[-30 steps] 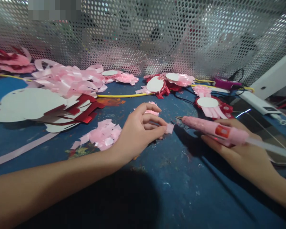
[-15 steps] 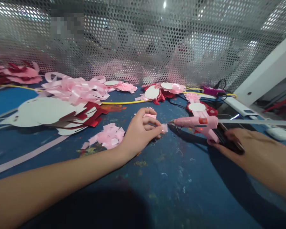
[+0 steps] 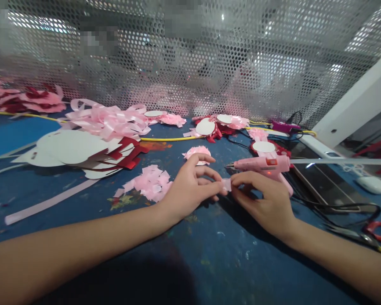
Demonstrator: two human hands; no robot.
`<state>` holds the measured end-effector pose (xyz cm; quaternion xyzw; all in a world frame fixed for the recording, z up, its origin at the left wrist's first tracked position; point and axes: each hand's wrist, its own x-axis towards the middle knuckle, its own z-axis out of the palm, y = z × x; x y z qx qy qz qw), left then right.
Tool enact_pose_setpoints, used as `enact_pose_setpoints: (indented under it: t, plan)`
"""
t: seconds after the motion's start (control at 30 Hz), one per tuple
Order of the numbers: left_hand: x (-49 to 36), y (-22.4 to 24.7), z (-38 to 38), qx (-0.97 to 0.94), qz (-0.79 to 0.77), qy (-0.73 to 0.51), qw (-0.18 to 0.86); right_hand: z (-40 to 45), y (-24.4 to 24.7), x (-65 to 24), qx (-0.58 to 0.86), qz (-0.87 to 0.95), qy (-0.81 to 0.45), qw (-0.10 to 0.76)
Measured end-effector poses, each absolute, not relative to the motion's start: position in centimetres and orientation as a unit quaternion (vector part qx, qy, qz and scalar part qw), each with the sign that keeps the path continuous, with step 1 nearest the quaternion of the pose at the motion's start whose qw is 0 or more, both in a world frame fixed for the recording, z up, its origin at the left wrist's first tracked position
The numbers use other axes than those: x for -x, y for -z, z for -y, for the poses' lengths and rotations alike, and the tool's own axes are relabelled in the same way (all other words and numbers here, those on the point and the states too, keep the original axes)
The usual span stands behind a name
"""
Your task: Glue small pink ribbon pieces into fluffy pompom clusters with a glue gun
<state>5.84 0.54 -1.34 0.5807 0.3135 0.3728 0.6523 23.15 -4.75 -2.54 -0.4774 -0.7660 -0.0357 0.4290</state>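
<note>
This is a small craft workshop, a bench where ribbon rosettes are made by hand. The blue worktop (image 3: 235, 262) is scuffed and spotted with old paint and glue. Loops of pink ribbon (image 3: 109, 120) lie heaped at the far left beside a stack of white and red card cut-outs (image 3: 73, 150), and cut pink ribbon scraps (image 3: 150, 183) sit nearer. Finished rosettes (image 3: 209, 126) line the far edge. A pink hot-glue gun (image 3: 262, 164) rests in the middle, red-handled scissors (image 3: 373, 231) at the right. A perforated metal screen (image 3: 190, 63) closes off the back.
</note>
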Motion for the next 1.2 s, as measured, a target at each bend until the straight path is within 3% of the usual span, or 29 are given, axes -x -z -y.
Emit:
enact_pose_setpoints:
  t: [0.3,0.97,1.2]
  plan:
    - [-6.1,1.4,-0.8,-0.571,-0.315,-0.345,0.675,5.1,2.4,-23.6,0.425,0.807,0.010,0.410]
    - [-6.2,1.2,-0.4,-0.583,-0.317,-0.338,0.667,5.5,2.1,-23.6,0.460,0.774,-0.044,0.433]
    - [-5.9,1.4,-0.3,-0.641,-0.308,-0.342,0.615,5.6,3.5,-23.6,0.479,0.685,-0.151,0.528]
